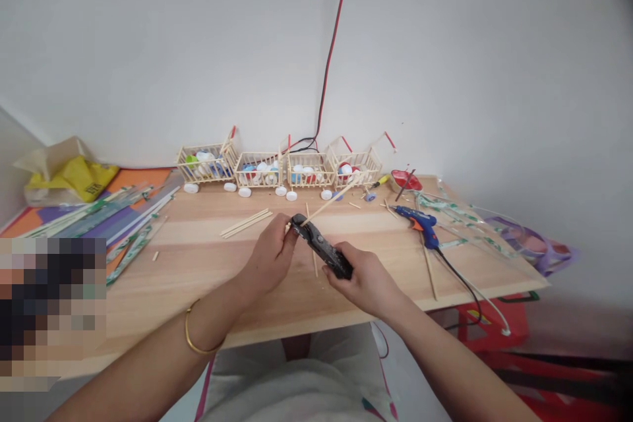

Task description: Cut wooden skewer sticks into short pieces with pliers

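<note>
My left hand (271, 256) is closed on the near end of a thin wooden stick (330, 203), which slants up to the right over the wooden table (198, 277). My right hand (363, 278) is wrapped round the handle of a black cutting tool (321, 247). The tool's jaws sit at the stick, right by my left fingertips. A gold bangle is on my left wrist.
Several small stick-built carts (277, 168) filled with bottle caps line the table's far edge. A blue glue gun (418, 221) with its cord lies at right, loose sticks (246, 222) in the middle, coloured sheets (99, 214) at left, a yellow bag (74, 175) beyond.
</note>
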Demonstrator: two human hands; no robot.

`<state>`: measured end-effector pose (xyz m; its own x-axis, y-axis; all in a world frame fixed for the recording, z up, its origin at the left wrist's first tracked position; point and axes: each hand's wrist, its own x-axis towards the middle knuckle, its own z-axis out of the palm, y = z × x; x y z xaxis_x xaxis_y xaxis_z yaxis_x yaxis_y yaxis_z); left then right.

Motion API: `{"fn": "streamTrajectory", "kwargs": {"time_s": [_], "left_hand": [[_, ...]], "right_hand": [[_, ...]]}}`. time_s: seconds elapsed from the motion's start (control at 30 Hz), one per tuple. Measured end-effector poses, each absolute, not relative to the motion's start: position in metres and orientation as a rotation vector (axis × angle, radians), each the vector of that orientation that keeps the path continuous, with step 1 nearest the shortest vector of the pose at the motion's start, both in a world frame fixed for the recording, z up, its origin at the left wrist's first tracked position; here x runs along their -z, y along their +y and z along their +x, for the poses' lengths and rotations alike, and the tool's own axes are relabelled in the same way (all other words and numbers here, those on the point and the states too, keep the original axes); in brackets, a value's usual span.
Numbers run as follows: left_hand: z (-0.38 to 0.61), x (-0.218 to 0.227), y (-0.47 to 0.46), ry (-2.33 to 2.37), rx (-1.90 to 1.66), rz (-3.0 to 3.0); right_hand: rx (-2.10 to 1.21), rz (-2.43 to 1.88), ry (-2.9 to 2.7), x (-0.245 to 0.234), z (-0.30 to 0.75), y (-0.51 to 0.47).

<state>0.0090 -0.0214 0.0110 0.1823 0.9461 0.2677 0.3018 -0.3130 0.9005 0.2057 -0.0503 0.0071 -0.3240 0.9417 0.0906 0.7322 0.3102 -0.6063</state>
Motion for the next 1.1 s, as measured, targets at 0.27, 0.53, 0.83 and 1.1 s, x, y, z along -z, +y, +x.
{"fn": "streamTrajectory", "kwargs": {"time_s": [0.27, 0.53, 0.83, 1.1], "left_hand": [[0.011, -0.005, -0.018, 1.212, -1.018, 1.745], [0.018, 0.013, -0.018, 1.002, -0.831, 1.424], [0.035, 0.015, -0.031, 0.887, -0.738, 0.917], [0.039, 0.010, -0.036, 0.897, -0.676, 0.859]], "right_hand": [[-0.551, -1.613, -2.313, -0.009, 0.211, -0.050], [-0.567, -1.723, -2.422, -0.017, 0.221, -0.052], [-1.074, -1.716, -2.332, -0.008, 0.240, -0.058], [-1.143, -1.606, -2.382, -0.012, 0.247, -0.062]]}}
